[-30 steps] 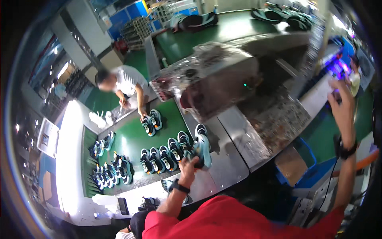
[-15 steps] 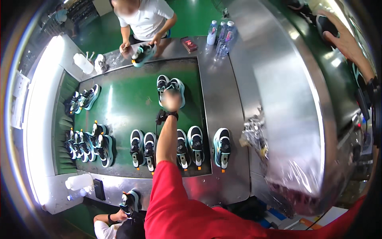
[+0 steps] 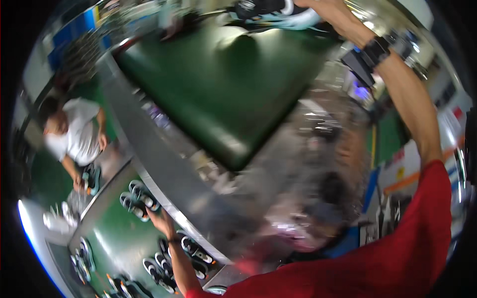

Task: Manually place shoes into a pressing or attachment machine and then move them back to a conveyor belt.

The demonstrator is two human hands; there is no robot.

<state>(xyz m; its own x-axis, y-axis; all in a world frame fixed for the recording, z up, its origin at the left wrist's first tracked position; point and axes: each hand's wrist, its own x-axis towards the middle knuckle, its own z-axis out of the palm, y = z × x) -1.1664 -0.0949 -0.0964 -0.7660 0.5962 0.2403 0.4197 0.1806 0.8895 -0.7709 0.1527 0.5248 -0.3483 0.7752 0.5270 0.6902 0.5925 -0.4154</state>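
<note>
My right hand (image 3: 328,11), at the top edge, is closed on the collar end of a black sneaker (image 3: 271,12) with a pale blue sole. Its fingers are partly cut off by the picture's edge. The sneaker is over a dark green belt (image 3: 218,94). At lower left my left hand (image 3: 161,222) is reaching over another green belt (image 3: 107,231), fingers stretched out at the heel end of a pair of black and light-blue sneakers (image 3: 138,199). Whether it touches them is blurred. Several similar sneakers (image 3: 159,270) stand beside my left forearm.
A metal ledge (image 3: 144,144) runs between the two belts. Clear plastic wrapping (image 3: 303,213) is heaped right of centre. A person in a white shirt (image 3: 79,131) at the left holds a sneaker (image 3: 91,180). More sneakers (image 3: 84,253) stand at the lower left.
The view has swung right, so the first belt is now at lower left. My left hand's fingers, blurred over the pair before, now show at the heels. My right hand now grips a sneaker.
</note>
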